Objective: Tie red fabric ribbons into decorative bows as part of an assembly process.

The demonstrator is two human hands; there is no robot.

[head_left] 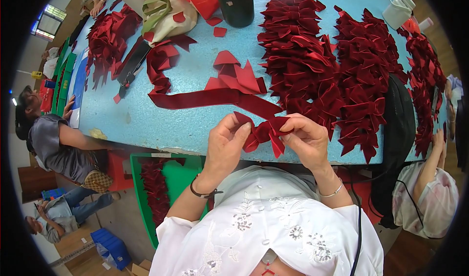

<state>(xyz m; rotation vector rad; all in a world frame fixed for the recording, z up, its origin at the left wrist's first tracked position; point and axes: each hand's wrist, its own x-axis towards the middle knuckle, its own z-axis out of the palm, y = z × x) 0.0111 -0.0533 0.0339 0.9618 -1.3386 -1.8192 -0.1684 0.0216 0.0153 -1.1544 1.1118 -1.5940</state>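
Observation:
Over the table's near edge, a dark red velvet ribbon bow [263,133] is stretched between my two hands. My left hand [225,143] pinches its left end between thumb and fingers. The right end is gripped by my right hand [309,138], with a loose tail hanging below. Just beyond my hands a long red ribbon [195,99] lies across the table and folds up at its left end. Several cut ribbon pieces [237,76] rest behind it. To the right, rows of finished-looking red bows [298,71] are piled close together.
On the blue table [195,56] stand a dark tumbler [235,5], a cloth bag [171,17] and a white bottle [398,11]. Another bow heap [110,39] lies far left. A green crate [141,193] with bows sits below the edge. People are at both sides.

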